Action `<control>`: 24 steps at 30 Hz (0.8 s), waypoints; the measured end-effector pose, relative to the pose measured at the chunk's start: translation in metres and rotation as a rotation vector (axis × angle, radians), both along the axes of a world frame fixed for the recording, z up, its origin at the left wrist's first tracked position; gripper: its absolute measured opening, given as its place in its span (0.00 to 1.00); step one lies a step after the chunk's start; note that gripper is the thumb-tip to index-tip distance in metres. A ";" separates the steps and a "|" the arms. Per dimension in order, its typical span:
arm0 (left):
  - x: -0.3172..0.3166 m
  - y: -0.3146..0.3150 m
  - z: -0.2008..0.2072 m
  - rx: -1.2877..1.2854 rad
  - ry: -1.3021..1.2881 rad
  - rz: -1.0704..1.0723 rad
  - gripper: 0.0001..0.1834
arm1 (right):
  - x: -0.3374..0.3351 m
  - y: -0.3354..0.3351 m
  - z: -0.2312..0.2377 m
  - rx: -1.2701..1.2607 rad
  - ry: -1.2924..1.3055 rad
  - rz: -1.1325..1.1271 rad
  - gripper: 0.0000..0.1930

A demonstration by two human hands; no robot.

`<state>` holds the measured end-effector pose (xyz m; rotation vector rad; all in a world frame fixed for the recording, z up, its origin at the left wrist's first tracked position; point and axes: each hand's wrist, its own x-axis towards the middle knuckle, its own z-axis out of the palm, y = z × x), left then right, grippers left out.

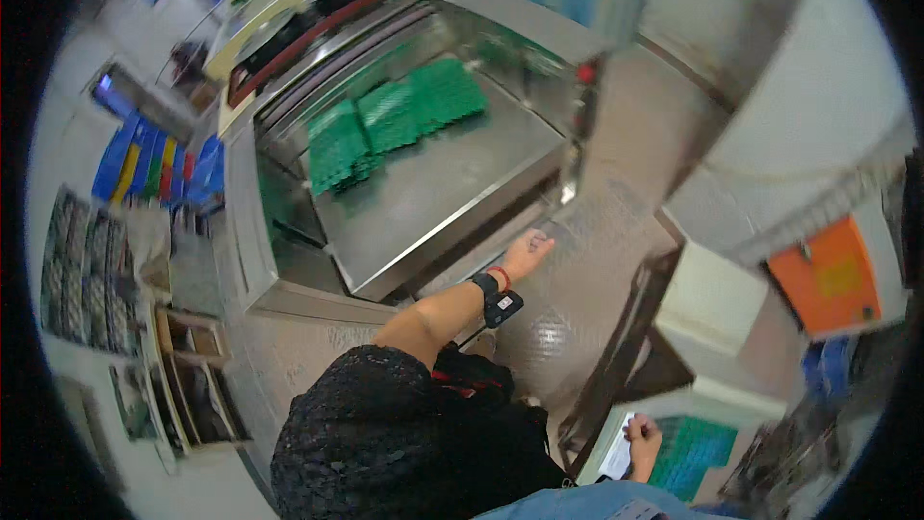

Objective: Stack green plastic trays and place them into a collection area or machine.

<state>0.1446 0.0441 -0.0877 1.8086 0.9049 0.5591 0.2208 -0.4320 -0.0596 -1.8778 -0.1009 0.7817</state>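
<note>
Right hand (644, 445) at white slip (614, 455), left hand (527, 256) half curled, both grips unclear, bright green sheet (692, 453) alongside, stepped edge

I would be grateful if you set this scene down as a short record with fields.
left hand: fingers curled, near the metal bed; any grip unclear
left wrist: red band, black device
right hand: at a white sheet, beside a green piece; grip unclear
on metal bed: green panels
far right: orange panel
image: blurred
</note>
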 end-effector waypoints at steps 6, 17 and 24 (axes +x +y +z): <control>-0.100 0.131 0.005 -0.136 -0.295 0.543 0.14 | 0.045 0.126 0.028 0.013 0.000 0.216 0.14; -0.287 0.258 0.032 0.781 0.339 1.464 0.22 | 0.040 0.446 0.041 0.066 -0.076 0.801 0.14; -0.342 0.275 0.010 -0.484 -1.305 1.503 0.34 | 0.040 0.564 0.021 0.037 -0.068 1.168 0.15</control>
